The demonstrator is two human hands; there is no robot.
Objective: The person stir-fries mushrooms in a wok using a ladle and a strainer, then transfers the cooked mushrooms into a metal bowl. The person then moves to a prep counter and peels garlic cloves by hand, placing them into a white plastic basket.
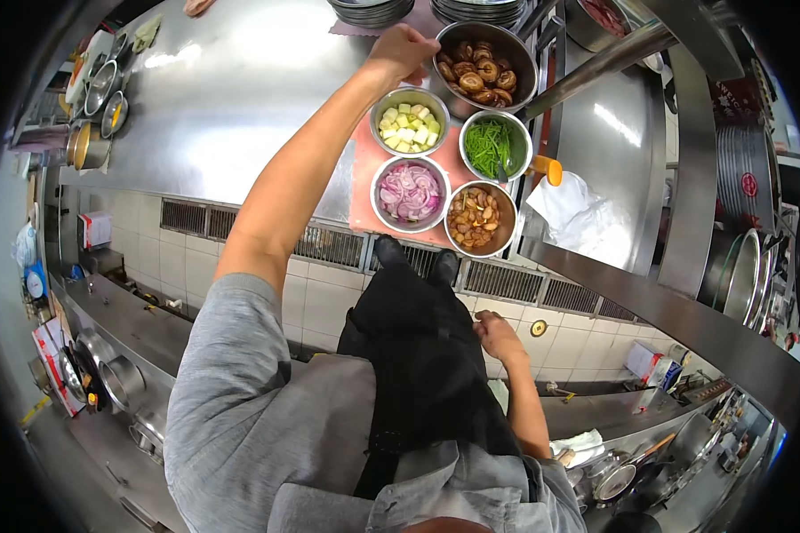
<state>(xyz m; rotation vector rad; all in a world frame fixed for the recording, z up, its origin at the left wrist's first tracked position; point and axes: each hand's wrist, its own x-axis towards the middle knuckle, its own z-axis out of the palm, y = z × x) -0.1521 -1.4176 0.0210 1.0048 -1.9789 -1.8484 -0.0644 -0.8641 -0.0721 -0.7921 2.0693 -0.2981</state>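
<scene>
My left hand (403, 53) is stretched to the far side of the counter, its fingertips pinching the rim of a deep steel pot (445, 93) of glossy brown mushrooms (483, 70). Below it stand steel bowls of pale green vegetable chunks (410, 128), sliced red onion (410, 193), cut green stalks (488, 143) with a spoon in them, and browned pieces like garlic cloves (472, 220). Most rest on a pinkish-orange board (361, 173). My right hand (500, 336) hangs low beside my black apron, fingers curled, touching no container; its palm is hidden.
Stacked dark plates (372, 12) stand at the counter's far edge. A slanted steel post (600, 66) rises right of the pot. White cloth or paper (577, 216) and an orange-capped bottle (547, 170) lie nearby. Floor drain grates (327, 243) run along the counter's foot.
</scene>
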